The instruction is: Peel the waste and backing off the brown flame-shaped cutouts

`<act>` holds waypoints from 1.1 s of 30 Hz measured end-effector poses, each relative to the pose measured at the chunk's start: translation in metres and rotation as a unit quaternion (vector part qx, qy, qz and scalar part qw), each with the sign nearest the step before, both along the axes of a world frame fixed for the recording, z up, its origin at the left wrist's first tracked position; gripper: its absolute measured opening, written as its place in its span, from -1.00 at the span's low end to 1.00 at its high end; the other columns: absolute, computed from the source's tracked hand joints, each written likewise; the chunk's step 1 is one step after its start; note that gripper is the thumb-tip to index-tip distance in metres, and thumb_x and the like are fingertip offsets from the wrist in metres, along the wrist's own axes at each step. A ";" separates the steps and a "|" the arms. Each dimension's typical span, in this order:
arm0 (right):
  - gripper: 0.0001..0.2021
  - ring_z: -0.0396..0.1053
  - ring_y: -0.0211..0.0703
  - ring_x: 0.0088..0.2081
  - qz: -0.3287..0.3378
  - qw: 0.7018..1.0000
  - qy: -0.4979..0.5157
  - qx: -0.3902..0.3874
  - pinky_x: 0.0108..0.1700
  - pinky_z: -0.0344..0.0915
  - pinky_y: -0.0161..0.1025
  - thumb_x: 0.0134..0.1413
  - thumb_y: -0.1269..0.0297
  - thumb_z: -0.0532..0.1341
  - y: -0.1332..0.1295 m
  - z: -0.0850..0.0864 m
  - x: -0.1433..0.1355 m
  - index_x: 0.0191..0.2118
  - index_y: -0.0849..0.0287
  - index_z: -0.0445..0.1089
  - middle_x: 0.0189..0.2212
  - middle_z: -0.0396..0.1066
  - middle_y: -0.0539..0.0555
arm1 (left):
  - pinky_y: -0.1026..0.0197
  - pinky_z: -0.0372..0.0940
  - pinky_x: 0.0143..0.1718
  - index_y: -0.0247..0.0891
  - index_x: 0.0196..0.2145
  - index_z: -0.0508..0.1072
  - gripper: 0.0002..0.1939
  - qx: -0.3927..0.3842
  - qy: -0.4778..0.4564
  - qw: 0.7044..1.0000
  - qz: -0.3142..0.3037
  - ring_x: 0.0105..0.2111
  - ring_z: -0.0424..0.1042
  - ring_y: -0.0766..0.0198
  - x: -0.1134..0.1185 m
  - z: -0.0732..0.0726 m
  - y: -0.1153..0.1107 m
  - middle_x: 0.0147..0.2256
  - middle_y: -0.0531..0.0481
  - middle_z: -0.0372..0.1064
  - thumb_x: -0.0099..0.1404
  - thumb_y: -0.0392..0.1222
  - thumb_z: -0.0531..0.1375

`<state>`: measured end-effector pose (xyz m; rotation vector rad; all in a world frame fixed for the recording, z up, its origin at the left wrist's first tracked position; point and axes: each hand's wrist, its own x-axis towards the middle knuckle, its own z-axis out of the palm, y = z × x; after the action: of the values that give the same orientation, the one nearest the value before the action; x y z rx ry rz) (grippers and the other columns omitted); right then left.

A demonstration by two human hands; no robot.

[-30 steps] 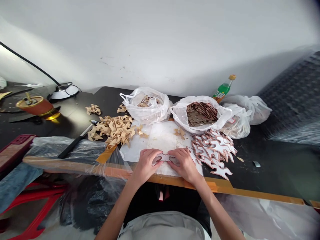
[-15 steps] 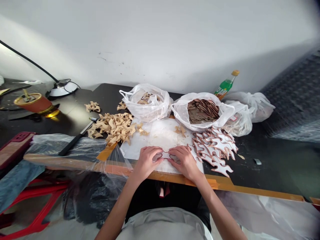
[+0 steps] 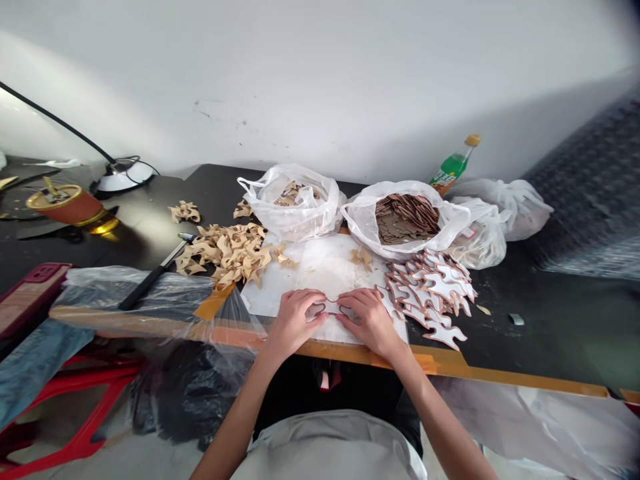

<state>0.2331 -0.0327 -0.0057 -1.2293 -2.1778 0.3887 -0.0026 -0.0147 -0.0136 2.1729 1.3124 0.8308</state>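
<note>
Between my two hands lies a small curvy-edged cut piece [image 3: 331, 307], pale on top with a brown rim, over a white sheet [image 3: 320, 267]. My left hand [image 3: 299, 319] pinches its left end with thumb and fingers. At the other end my right hand [image 3: 367, 320] grips it the same way. My fingers cover both ends. A heap of similar white-faced, brown-edged pieces [image 3: 433, 290] lies just right of my right hand. To the left is a pile of tan curved cutouts [image 3: 233, 253].
Behind the sheet stand a plastic bag [image 3: 305, 217] of scraps and another plastic bag [image 3: 360, 217] with stacked brown pieces. A black-handled knife-like tool [image 3: 153, 279], a phone [image 3: 33, 297], a tilted amber cup [image 3: 70, 207] and a lamp base [image 3: 125, 177] are left; a green bottle [image 3: 453, 163] stands back right.
Both hands stay on the piece in nearly the same place, with only slight finger movement. The view has shifted very slightly.
</note>
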 end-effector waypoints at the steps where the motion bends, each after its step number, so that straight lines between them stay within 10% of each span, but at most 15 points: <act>1: -0.82 0.47 0.08 0.05 -0.001 1.000 0.000 0.000 0.11 0.32 0.06 0.34 0.22 0.34 0.000 0.000 0.000 0.02 0.02 0.52 -0.01 0.59 0.11 | -0.04 0.25 0.14 -0.08 -0.04 0.52 -0.74 0.001 0.001 1.000 0.001 0.04 0.55 0.08 0.000 0.001 0.000 0.00 -0.01 0.60 0.33 -0.28 0.34; 33: -0.83 0.44 0.12 0.10 -0.003 0.997 -0.079 0.012 0.12 0.32 0.10 0.41 0.23 0.27 -0.008 0.012 -0.005 0.04 0.06 0.49 0.08 0.54 0.16 | -0.08 0.31 0.09 -0.13 -0.12 0.47 -0.68 0.059 0.072 0.995 0.042 -0.01 0.52 0.02 0.019 0.011 -0.013 -0.06 -0.04 0.57 0.22 -0.45 0.25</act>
<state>0.2282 -0.0410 0.0064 -1.2916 -2.3049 0.2695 0.0159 -0.0276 -0.0024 2.3202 1.4688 0.8145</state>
